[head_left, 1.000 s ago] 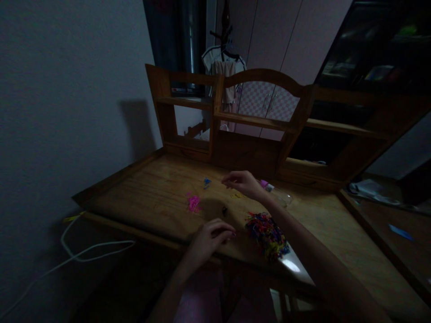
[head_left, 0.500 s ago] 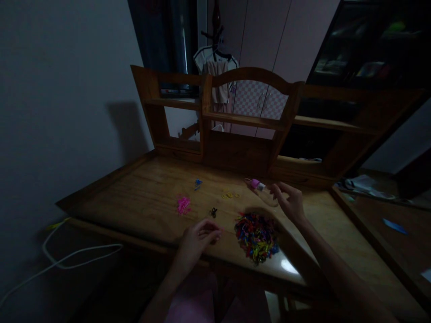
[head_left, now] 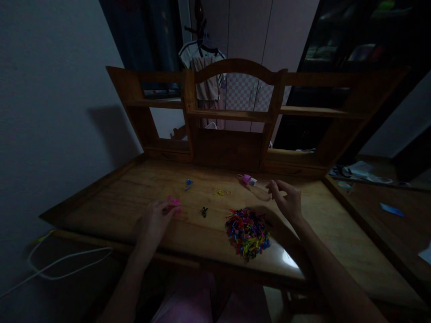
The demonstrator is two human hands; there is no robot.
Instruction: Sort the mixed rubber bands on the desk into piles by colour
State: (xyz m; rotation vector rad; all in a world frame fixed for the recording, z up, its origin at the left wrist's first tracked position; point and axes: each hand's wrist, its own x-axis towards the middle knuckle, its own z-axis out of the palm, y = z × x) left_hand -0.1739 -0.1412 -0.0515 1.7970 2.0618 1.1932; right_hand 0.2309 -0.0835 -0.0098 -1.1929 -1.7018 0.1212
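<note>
My left hand (head_left: 153, 224) reaches into the small pink pile of elastic bands (head_left: 174, 202), its fingertips closed together at a pink band and hiding part of the pile. My right hand (head_left: 286, 199) hovers at the right, fingers curled and thumb against the fingertips; what they hold, if anything, is too small to make out. Beside those fingertips lies a clear plastic container (head_left: 261, 193), with a pink and white piece (head_left: 248, 180) at its far end. A large mixed heap of coloured elastic bands (head_left: 248, 233) lies between my hands.
Small groups of blue bands (head_left: 188, 183), yellow bands (head_left: 220, 193) and black bands (head_left: 204, 211) lie on the wooden desk (head_left: 111, 197). A wooden shelf unit (head_left: 232, 115) rises along the back edge. A white cable (head_left: 70, 251) hangs off the left side.
My left hand has moved left from near the black bands to the pink pile. My right hand has swung right from above the yellow bands to beside the clear container. The view has shifted right.
</note>
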